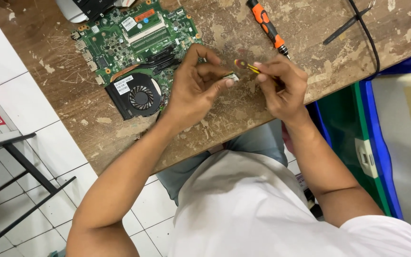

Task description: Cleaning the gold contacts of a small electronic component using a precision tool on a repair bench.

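Head view: left hand (193, 88) pinches small silver component (232, 77) over worn wooden table (310, 33). Right hand (281, 85) grips yellow-red tool (244, 66), tip near component. Green motherboard (134, 43) with black fan (139, 96) left; orange screwdriver (267, 26) far.

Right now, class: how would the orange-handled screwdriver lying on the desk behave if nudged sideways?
The orange-handled screwdriver would probably roll, since its handle looks round. It seems stiff and light. The scarred wooden desk might slow it.
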